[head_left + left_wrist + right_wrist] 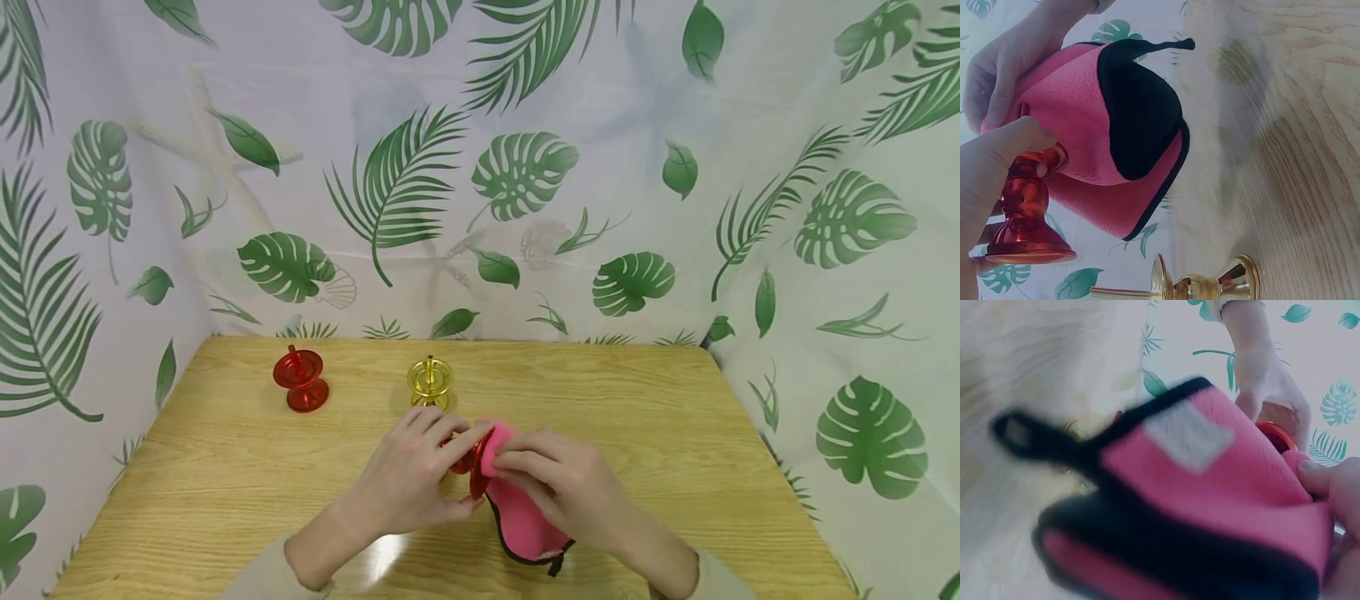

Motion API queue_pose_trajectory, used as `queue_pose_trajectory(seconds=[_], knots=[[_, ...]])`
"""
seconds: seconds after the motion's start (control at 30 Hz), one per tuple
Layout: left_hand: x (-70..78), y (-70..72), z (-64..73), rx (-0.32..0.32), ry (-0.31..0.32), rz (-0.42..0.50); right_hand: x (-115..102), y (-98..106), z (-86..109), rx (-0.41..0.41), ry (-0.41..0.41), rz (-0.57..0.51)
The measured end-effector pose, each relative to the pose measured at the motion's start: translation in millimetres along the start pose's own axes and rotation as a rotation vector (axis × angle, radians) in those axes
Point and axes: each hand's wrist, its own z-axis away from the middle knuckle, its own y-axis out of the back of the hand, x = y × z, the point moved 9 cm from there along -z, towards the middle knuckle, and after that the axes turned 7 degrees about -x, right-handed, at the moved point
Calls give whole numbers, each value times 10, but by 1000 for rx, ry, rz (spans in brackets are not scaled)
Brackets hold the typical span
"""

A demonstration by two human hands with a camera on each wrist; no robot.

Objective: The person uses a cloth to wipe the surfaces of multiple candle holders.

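Observation:
My left hand (405, 475) grips a shiny red candlestick (477, 477) tipped on its side above the table, its dish facing right. Against that dish, my right hand (577, 487) pinches a pink cloth (528, 521) with black edging and a hanging loop. The left wrist view shows the red stem and flared foot (1025, 215) beneath my left thumb, with the cloth (1079, 94) draping beyond. Up close in the right wrist view, the cloth (1241, 475) hides most of the candlestick, leaving a bit of red rim (1277, 436) visible.
A gold candlestick (431, 379) stands upright just beyond my left hand. Farther left, another red candlestick (302, 382) stands upright. The wooden table (600, 392) is bounded by leaf-printed fabric (420, 83) at the back and sides.

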Motion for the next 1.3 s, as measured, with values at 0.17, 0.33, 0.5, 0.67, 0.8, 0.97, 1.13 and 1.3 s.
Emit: queue_pose_trajectory(seconds=[0.17,0.33,0.5,0.67,0.8,0.97,1.13,1.3], knots=[[-49,13,28,-20,28,7,-9,70,34,12,14,-41],[-93,23,60,-33,45,13,-2,140,77,19,-5,-61],[-89,30,65,-18,30,10,43,134,86,32,-42,-89],[-44,32,42,17,6,3,98,58,47,33,-94,-113],[-20,36,32,43,-3,-4,144,-3,2,12,-142,-143],[-30,32,28,36,7,-12,221,-77,-10,-61,-233,-182],[-48,15,33,14,19,-15,289,-120,51,-124,-321,-228],[-88,7,42,14,49,38,412,-61,149,-73,-439,-374]])
